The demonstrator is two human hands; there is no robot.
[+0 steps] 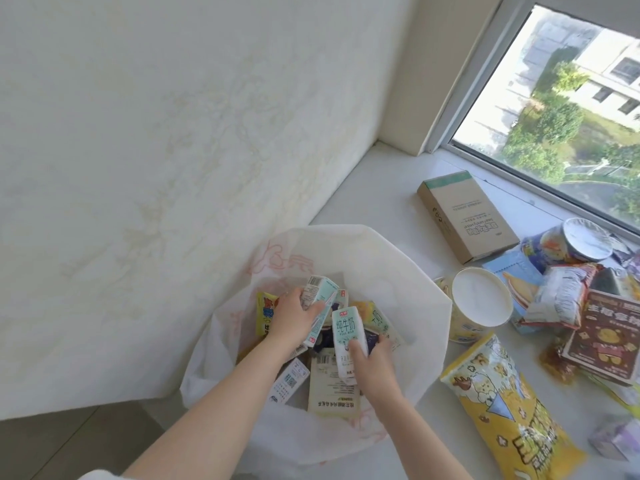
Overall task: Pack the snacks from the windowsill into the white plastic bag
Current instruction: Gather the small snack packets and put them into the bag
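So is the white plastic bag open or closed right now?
Open: the white plastic bag has its mouth spread wide, with cartons visible inside and both hands reaching in.

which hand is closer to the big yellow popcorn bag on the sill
Right. The right hand, gripping a milk carton over the white plastic bag, is just left of the yellow popcorn bag. The left hand, holding another carton, is farther left.

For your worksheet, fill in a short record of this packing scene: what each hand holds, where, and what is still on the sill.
left hand: grips a pale green milk carton
right hand: grips a white milk carton
where: both over the open white plastic bag
still on windowsill: brown box, yellow popcorn bag, white-lidded tub
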